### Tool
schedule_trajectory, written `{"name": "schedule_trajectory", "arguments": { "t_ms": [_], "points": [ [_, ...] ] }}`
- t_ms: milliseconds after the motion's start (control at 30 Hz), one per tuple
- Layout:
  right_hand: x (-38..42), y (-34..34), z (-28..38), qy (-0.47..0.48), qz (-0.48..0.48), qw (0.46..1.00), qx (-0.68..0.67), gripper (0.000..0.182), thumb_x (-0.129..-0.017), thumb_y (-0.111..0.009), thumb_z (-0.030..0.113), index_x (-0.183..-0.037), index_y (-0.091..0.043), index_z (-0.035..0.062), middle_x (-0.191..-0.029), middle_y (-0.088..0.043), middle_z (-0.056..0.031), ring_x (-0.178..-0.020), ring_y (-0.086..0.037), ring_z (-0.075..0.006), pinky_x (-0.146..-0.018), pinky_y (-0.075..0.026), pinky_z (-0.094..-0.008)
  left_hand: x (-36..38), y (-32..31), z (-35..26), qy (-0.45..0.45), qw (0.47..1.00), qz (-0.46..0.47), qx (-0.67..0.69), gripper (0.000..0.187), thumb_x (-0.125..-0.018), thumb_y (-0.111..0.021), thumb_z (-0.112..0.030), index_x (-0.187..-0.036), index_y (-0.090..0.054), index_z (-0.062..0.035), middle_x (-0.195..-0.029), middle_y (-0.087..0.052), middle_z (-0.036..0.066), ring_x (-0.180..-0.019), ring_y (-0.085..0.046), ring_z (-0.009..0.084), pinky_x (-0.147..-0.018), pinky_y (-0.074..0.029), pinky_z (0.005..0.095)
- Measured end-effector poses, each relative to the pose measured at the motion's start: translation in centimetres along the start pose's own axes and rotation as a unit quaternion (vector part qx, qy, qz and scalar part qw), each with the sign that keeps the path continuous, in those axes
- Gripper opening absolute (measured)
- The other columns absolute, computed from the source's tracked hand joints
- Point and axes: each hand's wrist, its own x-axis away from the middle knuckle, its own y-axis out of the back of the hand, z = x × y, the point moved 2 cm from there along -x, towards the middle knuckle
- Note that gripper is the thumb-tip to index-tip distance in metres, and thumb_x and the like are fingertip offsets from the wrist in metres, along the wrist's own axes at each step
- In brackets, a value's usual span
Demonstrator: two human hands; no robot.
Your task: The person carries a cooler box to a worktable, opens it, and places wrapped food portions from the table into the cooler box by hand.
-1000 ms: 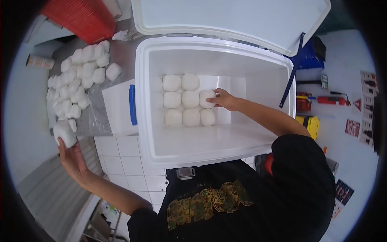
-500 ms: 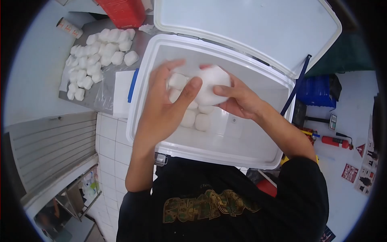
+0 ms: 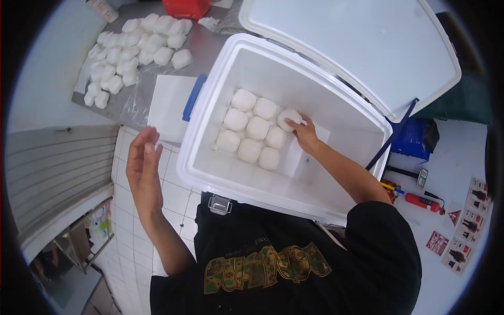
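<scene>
My right hand [image 3: 306, 134] reaches down into a white cooler box [image 3: 207, 142] and grips a white rounded bundle [image 3: 288, 119] by its right side. That bundle sits at the right end of the back row, beside several similar white bundles [image 3: 257, 127] laid close together on the box floor. Its exact material cannot be made out. Outside the box, on the left, my left hand [image 3: 144, 176] is raised over the tiled floor with its fingers stretched out and nothing in them. It is nearest to the box's blue handle [image 3: 195, 97].
The cooler's hinged lid [image 3: 357, 42] stands open at the back, with a dark strap [image 3: 394, 131] at its right. A metal table [image 3: 197, 58] on the left bears a pile of white bundles [image 3: 128, 50] and a red container [image 3: 186, 8]. A fire extinguisher [image 3: 422, 202] is at the right.
My right hand has lowered the white bundle from above the box to its floor. My left hand has left the bundle and swung out leftward past the rim. The view has shifted slightly.
</scene>
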Motion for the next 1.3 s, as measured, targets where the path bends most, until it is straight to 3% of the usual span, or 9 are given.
{"name": "schedule_trajectory", "arguments": {
  "t_ms": [267, 433, 600, 700, 767, 833, 900, 1100, 1300],
  "points": [
    [-3.7, -0.1, -4.3, 0.126, -0.037, 0.974, 0.186, 0.065, -0.100, -0.061, 0.047, -0.145, -0.046, 0.0025, -0.118, -0.065, -0.0193, -0.113, -0.063, -0.0296, -0.092, -0.051, -0.0445, -2.6, 5.8, 10.1, 0.127, 0.987, -0.094, 0.024, 0.052, -0.099, -0.066, -0.039, -0.136, -0.058, -0.0026, -0.129, -0.062, 0.012, -0.123, -0.058, 0.0226, -0.106, -0.045, 0.0383],
    [-1.9, -0.1, -0.7, 0.149, -0.048, 0.763, 0.627, 0.075, -0.101, -0.042, 0.064, -0.141, -0.050, 0.0018, -0.133, -0.060, -0.0286, -0.127, -0.056, -0.0408, -0.107, -0.043, -0.0444, -11.1, 2.8, 14.0, 0.098, 0.994, -0.029, -0.040, 0.044, -0.094, -0.073, -0.032, -0.128, -0.065, -0.0068, -0.119, -0.066, 0.010, -0.110, -0.062, 0.0198, -0.093, -0.050, 0.0334],
    [13.5, -10.0, 13.3, 0.317, -0.126, 0.871, 0.353, 0.024, -0.103, -0.056, 0.020, -0.119, -0.058, 0.0021, -0.095, -0.055, -0.0075, -0.083, -0.051, -0.0158, -0.079, -0.044, -0.0311, -22.7, 0.1, 17.9, 0.083, 0.994, -0.060, -0.048, 0.056, -0.082, -0.084, -0.039, -0.124, -0.067, -0.0049, -0.112, -0.068, 0.018, -0.103, -0.066, 0.0266, -0.090, -0.052, 0.0358],
    [20.2, -18.2, 20.5, 0.495, -0.033, 0.839, 0.224, 0.024, -0.098, -0.065, 0.019, -0.108, -0.058, -0.0019, -0.092, -0.051, -0.0040, -0.078, -0.048, -0.0123, -0.072, -0.042, -0.0281, -31.6, -1.1, 22.5, 0.025, 0.974, -0.169, -0.151, 0.069, -0.078, -0.082, -0.049, -0.128, -0.064, -0.0042, -0.116, -0.065, 0.021, -0.109, -0.063, 0.0345, -0.095, -0.049, 0.0445],
    [21.4, -25.7, 25.0, 0.593, 0.040, 0.696, 0.403, 0.018, -0.100, -0.062, 0.012, -0.113, -0.056, 0.0018, -0.080, -0.049, 0.0005, -0.072, -0.049, -0.0063, -0.065, -0.041, -0.0233, -35.8, -1.9, 22.1, 0.105, 0.950, -0.221, -0.196, 0.074, -0.077, -0.081, -0.054, -0.125, -0.061, -0.0020, -0.119, -0.059, 0.022, -0.115, -0.056, 0.0368, -0.097, -0.044, 0.0497],
    [20.6, -34.4, 27.6, 0.431, 0.134, 0.743, 0.495, 0.028, -0.090, -0.074, 0.014, -0.112, -0.061, 0.0025, -0.075, -0.059, -0.0060, -0.066, -0.057, -0.0188, -0.064, -0.046, -0.0314, -38.5, -2.4, 21.3, 0.164, 0.928, -0.254, -0.217, 0.075, -0.076, -0.080, -0.057, -0.123, -0.060, -0.0022, -0.121, -0.055, 0.022, -0.118, -0.051, 0.0377, -0.097, -0.041, 0.0522],
    [13.9, -39.8, 27.0, 0.427, 0.192, 0.670, 0.577, 0.035, -0.086, -0.078, 0.019, -0.114, -0.063, 0.0043, -0.067, -0.062, -0.0070, -0.065, -0.064, -0.0284, -0.065, -0.050, -0.0371, -40.2, -2.2, 21.0, 0.208, 0.914, -0.269, -0.221, 0.073, -0.076, -0.080, -0.057, -0.123, -0.058, -0.0048, -0.123, -0.051, 0.020, -0.119, -0.049, 0.0371, -0.096, -0.038, 0.0519],
    [-12.1, -46.2, 18.6, 0.369, 0.234, 0.468, 0.768, 0.076, -0.070, -0.088, 0.029, -0.134, -0.054, 0.0085, -0.127, -0.057, -0.0207, -0.116, -0.057, -0.0379, -0.097, -0.049, -0.0466, -41.1, -0.6, 20.3, 0.198, 0.940, -0.205, -0.188, 0.081, -0.066, -0.087, -0.055, -0.127, -0.059, -0.0088, -0.124, -0.048, 0.020, -0.124, -0.044, 0.0399, -0.100, -0.033, 0.0539],
    [-10.3, -51.7, 16.8, 0.303, 0.195, 0.468, 0.807, 0.092, -0.060, -0.094, 0.028, -0.139, -0.050, 0.0093, -0.135, -0.051, -0.0239, -0.126, -0.049, -0.0436, -0.106, -0.045, -0.0499, -40.8, -1.4, 23.2, 0.118, 0.963, -0.204, -0.128, 0.080, -0.058, -0.093, -0.041, -0.116, -0.048, -0.0112, -0.117, -0.054, 0.009, -0.122, -0.046, 0.0320, -0.095, -0.032, 0.0514]
  ]
}}
